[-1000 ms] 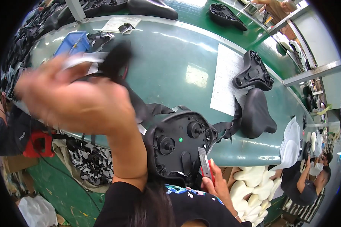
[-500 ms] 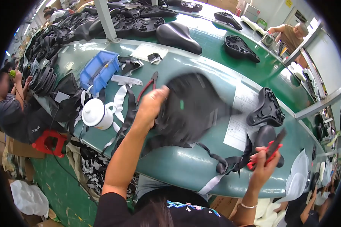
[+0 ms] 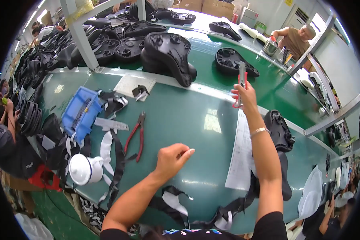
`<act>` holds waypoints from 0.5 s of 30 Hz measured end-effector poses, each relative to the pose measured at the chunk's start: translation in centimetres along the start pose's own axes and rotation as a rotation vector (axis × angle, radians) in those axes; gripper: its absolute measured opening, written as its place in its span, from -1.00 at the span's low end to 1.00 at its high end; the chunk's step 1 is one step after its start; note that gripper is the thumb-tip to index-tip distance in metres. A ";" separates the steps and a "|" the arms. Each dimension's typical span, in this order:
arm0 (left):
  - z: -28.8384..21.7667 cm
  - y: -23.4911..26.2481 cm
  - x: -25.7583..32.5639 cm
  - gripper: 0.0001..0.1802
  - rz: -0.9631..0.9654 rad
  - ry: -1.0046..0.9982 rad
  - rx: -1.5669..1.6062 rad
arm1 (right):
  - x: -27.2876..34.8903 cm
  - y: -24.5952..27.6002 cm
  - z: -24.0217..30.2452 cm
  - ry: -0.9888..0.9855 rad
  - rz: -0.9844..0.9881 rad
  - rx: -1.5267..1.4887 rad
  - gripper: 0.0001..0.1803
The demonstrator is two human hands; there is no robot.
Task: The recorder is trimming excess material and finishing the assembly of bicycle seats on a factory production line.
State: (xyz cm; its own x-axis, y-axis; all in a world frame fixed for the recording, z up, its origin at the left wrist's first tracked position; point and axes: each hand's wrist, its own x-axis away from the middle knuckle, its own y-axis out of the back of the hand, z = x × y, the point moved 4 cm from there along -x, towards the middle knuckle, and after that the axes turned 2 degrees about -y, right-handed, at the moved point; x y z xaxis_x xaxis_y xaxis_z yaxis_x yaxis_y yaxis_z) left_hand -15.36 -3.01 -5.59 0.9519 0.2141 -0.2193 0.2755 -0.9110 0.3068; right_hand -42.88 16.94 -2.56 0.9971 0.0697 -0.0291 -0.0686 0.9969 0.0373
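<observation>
My right hand (image 3: 245, 96) is stretched out over the far rail, closed around red-handled scissors (image 3: 241, 85) with the blades pointing up. Over the middle of the near green table my left hand (image 3: 172, 161) is loosely closed, fingers curled, with nothing visible in it. Beyond the rail, an upturned black bicycle saddle (image 3: 168, 46) lies on top of another saddle (image 3: 152, 63). Left of my left hand rest red-handled pliers (image 3: 137, 134). Black and white trimmed strips (image 3: 174, 202) curl along the near edge below it.
A blue bin (image 3: 82, 112) and a white enamel mug (image 3: 84, 170) stand at left. Printed sheets (image 3: 240, 156) lie beside an upturned saddle (image 3: 279, 130) at right. Many saddles (image 3: 136, 30) pile up beyond the rail. A co-worker (image 3: 294, 42) is at far right.
The black saddle my left hand held over the table has left that hand; an upturned saddle now tops the one beyond the rail. My right hand has moved far forward with the scissors.
</observation>
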 end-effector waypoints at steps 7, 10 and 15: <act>0.4 0.3 -1.1 -0.73 0.031 0.068 0.129 | -10.8 -3.2 -4.3 0.045 -0.160 0.321 -0.48; 1.1 1.2 -0.8 -0.73 -0.021 0.048 0.059 | -10.0 -7.1 -3.9 0.164 -0.155 0.258 -0.44; 0.3 0.2 -0.5 -0.73 0.010 -0.012 0.001 | -12.3 -6.5 -4.0 0.019 -0.025 0.218 -0.54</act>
State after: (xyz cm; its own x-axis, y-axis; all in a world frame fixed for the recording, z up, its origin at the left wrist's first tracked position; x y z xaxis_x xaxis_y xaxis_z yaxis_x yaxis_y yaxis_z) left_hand -15.79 -3.36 -5.67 0.9529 0.2012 -0.2270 0.2663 -0.9132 0.3084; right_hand -54.79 9.77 -6.43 0.9975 0.0476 -0.0517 -0.0331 0.9673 0.2517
